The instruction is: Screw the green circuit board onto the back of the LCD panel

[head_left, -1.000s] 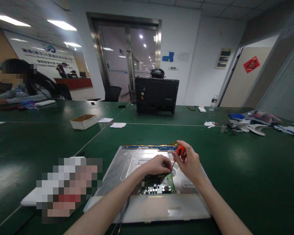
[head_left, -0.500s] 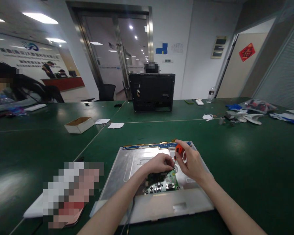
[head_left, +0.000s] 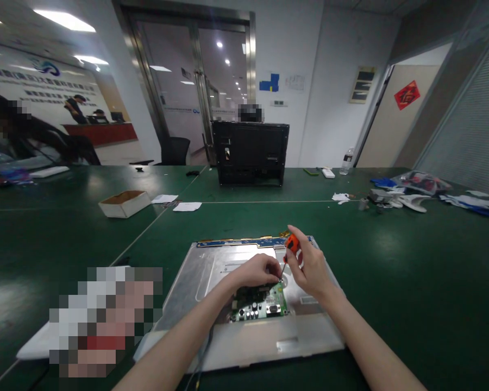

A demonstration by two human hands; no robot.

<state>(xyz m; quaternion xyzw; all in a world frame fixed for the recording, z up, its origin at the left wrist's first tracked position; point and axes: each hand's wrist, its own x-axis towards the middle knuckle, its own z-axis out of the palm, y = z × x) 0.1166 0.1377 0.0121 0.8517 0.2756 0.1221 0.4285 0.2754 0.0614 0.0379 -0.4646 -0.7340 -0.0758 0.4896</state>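
While the right hand (head_left: pixel 313 270) clamps the orange screwdriver (head_left: pixel 292 243) by its handle, tip down at the upper corner of the green circuit board (head_left: pixel 263 310) on the metal panel (head_left: pixel 248 345), the left hand (head_left: pixel 257 270) is bunched beside the tip, its grip indeterminable.

panel (head_left: pixel 212 271): smooth metal (softly shiny) | screwdriver handle (head_left: pixel 292 244): plastic | tabletop (head_left: pixel 391 282): smooth, glossy

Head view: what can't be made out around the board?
In the head view:
Whether the orange screwdriver tip meets a screw: too small.
Part of its handle: behind the right hand.
The circuit board's upper left: behind the left hand.
Anything in the left fingers: too small.
Cables' lower ends: cut off by the bottom edge.
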